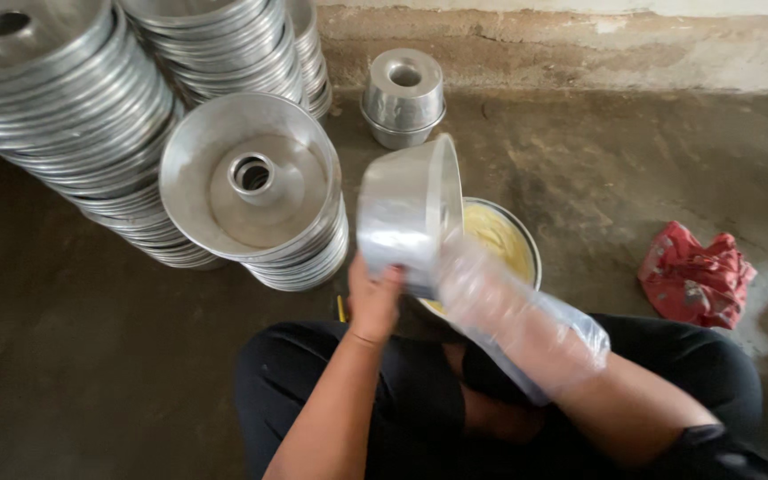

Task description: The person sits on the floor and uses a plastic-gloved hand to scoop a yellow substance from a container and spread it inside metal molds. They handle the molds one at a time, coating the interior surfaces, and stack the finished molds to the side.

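- The left hand (373, 298) has its fingers clamped on the tilted pan (406, 213), just above the bowl (526, 238).
- The pan's open mouth faces right; the right hand (473, 276), in a plastic bag, seems to reach inside, its fingers hidden.

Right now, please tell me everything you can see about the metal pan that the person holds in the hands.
The held pan is a round, deep mould of shiny grey metal, like aluminium, with sloping walls and a thin rim. It is tilted on its side, its opening turned right. The left hand grips its outer wall from below, bare. The right hand, wrapped in a clear plastic glove, reaches into its mouth. It hangs above a bowl of yellow batter, beside stacks of similar pans.
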{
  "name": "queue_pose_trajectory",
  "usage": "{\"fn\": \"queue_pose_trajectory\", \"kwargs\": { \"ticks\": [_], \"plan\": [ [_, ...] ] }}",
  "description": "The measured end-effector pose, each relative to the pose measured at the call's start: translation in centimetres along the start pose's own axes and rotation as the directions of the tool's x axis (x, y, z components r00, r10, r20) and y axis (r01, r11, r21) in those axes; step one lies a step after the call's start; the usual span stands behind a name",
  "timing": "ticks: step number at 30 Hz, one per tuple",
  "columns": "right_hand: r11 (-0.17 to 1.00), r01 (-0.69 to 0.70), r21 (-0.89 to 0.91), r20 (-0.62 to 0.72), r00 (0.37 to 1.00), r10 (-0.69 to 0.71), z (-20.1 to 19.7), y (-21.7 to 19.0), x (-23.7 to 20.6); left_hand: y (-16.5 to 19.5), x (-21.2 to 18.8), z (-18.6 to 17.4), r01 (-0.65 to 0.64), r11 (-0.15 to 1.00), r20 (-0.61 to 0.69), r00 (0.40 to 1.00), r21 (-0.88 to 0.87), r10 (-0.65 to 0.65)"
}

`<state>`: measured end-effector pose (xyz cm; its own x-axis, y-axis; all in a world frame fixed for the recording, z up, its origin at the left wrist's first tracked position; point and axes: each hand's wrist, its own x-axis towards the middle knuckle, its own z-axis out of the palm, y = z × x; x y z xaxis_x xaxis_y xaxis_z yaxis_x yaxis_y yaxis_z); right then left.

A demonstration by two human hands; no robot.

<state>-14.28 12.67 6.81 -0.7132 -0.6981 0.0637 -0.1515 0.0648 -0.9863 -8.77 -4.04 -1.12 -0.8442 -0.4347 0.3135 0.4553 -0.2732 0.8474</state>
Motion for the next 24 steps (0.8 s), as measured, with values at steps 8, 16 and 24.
{"fn": "queue_pose_trajectory", "kwargs": {
  "ticks": [8, 16, 24],
  "plan": [
    [0.938, 0.056, -0.342, 0.062, 0.997, -0.037, -5.0, -3.2, 3.1, 2.3, 2.3, -1.4, 0.292, 0.76, 0.021, 0.939, -0.581, -0.345],
    [0.235, 0.487, -0.841, 0.459, 0.873, -0.166, -6.1, -4.8, 5.2, 3.3, 2.2, -0.7, 0.467, 0.707, 0.164, 0.875, -0.532, -0.455],
    [-0.069, 0.46, -0.885, 0.462, 0.887, -0.018, -1.5, -6.5, 2.6, 2.2, 1.5, -2.1, 0.203, 0.729, 0.043, 0.972, -0.653, -0.232]
  ]
}}
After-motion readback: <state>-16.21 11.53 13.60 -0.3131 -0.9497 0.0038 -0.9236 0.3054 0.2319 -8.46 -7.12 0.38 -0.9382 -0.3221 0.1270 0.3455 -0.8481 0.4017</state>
